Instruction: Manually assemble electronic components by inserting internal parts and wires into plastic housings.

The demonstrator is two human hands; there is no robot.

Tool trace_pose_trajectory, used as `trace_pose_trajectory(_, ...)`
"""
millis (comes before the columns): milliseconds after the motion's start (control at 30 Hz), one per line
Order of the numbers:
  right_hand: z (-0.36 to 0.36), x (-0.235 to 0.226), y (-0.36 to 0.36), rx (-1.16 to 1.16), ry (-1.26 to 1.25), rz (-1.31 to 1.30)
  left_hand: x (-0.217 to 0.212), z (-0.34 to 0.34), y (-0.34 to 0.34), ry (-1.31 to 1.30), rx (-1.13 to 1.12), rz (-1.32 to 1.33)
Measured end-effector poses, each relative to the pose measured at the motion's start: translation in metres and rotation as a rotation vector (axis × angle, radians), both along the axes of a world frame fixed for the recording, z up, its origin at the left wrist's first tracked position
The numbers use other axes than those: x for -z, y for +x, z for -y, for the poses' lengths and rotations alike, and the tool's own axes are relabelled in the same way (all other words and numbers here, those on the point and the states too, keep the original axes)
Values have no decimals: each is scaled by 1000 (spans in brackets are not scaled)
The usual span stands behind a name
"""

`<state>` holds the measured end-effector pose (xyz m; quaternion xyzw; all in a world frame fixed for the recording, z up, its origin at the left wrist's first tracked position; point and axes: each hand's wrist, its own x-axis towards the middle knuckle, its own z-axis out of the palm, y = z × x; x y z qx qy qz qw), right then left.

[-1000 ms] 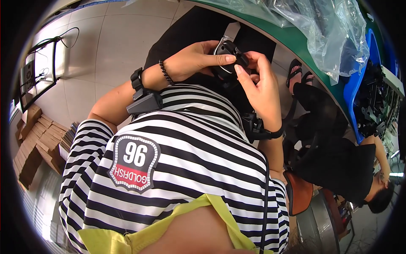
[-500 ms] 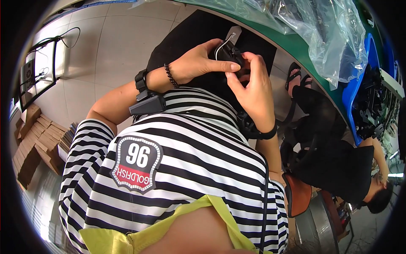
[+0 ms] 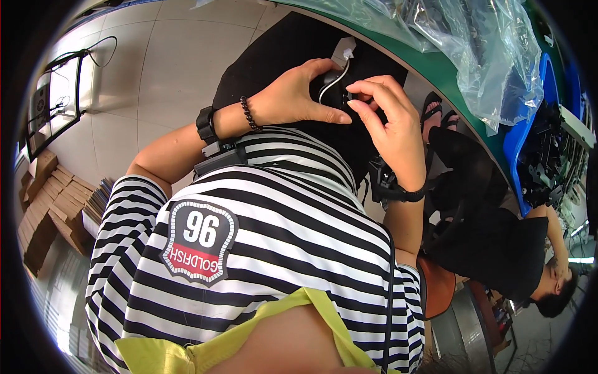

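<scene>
My left hand (image 3: 298,93) curves its thumb and fingers around a small black device (image 3: 330,80), which is hard to make out against the dark cloth on my lap. A thin white cable (image 3: 336,82) runs over the device to a white connector (image 3: 348,54). The connector lies by a pale, flat strip (image 3: 340,48) beyond my fingertips. Close to the device's right side, my right hand (image 3: 393,121) is pinched, thumb against fingers. A tiny dark bit (image 3: 349,97) shows at its fingertips, too small to name.
A green table (image 3: 430,68) edges the far right, with clear plastic bags (image 3: 492,59) on it. A blue bin (image 3: 516,146) holds black parts. To the right sits a person in black (image 3: 498,249). Cardboard stacks (image 3: 53,209) and a black frame (image 3: 56,106) stand at left.
My right hand has drawn away to the right from the device and turned, its fingertips now pinched. My left thumb has dropped slightly, and more of the white cable shows.
</scene>
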<state>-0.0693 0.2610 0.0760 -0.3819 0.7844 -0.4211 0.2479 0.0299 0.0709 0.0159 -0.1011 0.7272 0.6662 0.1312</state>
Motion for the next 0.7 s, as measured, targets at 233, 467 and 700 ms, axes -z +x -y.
trace_pose_trajectory(233, -4, -2, -2, -87, -18, -154, -9, 1, -4, 37, 77, 58)
trace_pose_trajectory(467, -9, -2, -6, -129, -44, -59, -10, 0, -5, 295, 102, 194)
trace_pose_trajectory(700, -14, -2, -8, -173, -66, -96, -10, 2, -10, 263, 186, 185)
